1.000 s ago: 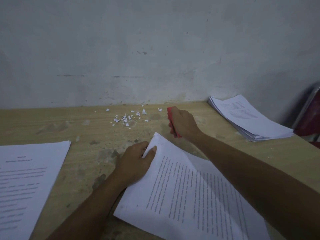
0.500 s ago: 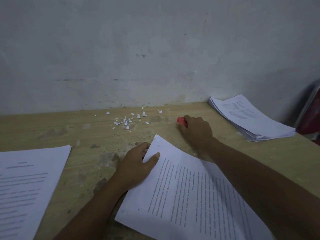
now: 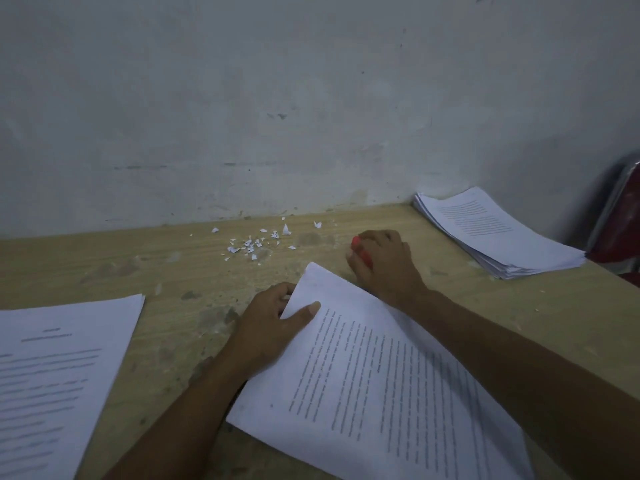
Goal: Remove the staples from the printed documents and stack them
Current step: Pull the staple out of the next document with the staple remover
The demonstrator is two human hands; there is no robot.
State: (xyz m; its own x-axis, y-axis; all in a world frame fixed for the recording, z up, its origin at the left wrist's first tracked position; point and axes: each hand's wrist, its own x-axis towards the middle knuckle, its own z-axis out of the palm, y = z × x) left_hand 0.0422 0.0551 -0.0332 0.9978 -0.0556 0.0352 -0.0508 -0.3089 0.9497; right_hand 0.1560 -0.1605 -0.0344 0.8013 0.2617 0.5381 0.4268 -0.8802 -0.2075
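Centre to lower right of frame: white printed document (image 3: 381,393), long axis upper-left to lower-right — left hand (image 3: 266,323) pinches its upper-left corner; right hand (image 3: 384,265), gripping small red plastic tool (image 3: 360,252), sits just beyond that corner.

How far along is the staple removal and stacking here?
Looks done: the thick stack far right, with paper scraps by the wall. In hand: left hand pinches a corner of the front document; right hand grips a red tool. Left: this document; whether the left papers are done is unclear.
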